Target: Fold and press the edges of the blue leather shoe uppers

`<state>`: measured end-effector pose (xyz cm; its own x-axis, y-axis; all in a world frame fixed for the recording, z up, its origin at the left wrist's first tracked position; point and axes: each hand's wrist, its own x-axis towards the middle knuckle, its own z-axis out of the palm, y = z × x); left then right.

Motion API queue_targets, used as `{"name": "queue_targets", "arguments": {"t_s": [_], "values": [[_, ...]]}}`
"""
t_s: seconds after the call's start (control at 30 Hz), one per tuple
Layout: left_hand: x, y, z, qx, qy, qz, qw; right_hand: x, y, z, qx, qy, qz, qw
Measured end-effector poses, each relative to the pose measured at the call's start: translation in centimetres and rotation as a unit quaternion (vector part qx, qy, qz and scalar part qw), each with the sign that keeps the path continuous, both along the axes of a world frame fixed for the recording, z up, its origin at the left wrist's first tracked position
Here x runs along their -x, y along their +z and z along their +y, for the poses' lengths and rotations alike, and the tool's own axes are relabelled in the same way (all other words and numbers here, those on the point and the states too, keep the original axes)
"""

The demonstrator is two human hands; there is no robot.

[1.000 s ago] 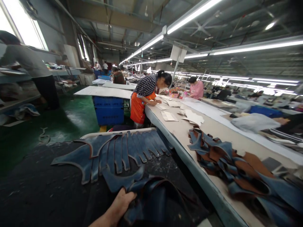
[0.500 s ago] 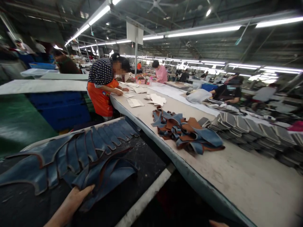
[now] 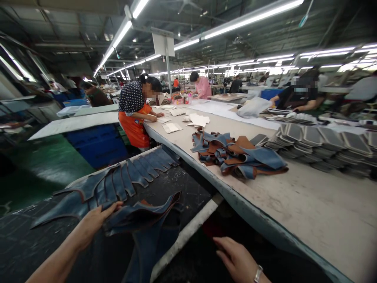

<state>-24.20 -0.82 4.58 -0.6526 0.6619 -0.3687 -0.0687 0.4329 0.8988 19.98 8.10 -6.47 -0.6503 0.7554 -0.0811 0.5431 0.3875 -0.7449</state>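
Note:
My left hand (image 3: 96, 218) is closed on the near end of a loose bundle of blue leather pieces (image 3: 135, 216) with brown undersides. The bundle is folded over, and part of it hangs down toward the bottom of the view. Beyond it, a row of overlapping blue leather pieces (image 3: 126, 181) lies fanned out on the black board (image 3: 191, 192). Bracelet at the wrist, my right hand (image 3: 234, 255) hovers low, in front of the board's pale edge. Its fingers are stretched out, the thumb is apart from them, and nothing shows in it.
A long pale table (image 3: 306, 196) runs along the right. On it lie a tangled heap of blue and brown leather pieces (image 3: 241, 155), stacks of grey panels (image 3: 326, 143) and white sheets (image 3: 197, 119). A person in an orange apron (image 3: 134, 125) bends over its far left side.
My left hand has moved slightly up and right with the bundle, which has folded over and now hangs lower. My right hand has risen into view from the bottom edge. The view has shifted.

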Motion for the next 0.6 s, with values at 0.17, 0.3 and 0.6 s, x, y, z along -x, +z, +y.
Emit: {"name": "queue_targets", "arguments": {"t_s": [0.17,0.3,0.6], "values": [[0.0,3.0,1.8,-0.101,0.015,-0.114,0.988,5.6,1.9,0.0,0.008,0.043,0.058,0.997],[-0.9,6.1,2.4,-0.233,-0.008,-0.193,0.953,10.1,3.1,0.2,-0.02,0.08,0.11,0.991],[-4.5,4.4,3.8,-0.176,-0.111,-0.26,0.943,23.6,3.9,1.4,-0.076,0.092,0.124,0.985]]}}
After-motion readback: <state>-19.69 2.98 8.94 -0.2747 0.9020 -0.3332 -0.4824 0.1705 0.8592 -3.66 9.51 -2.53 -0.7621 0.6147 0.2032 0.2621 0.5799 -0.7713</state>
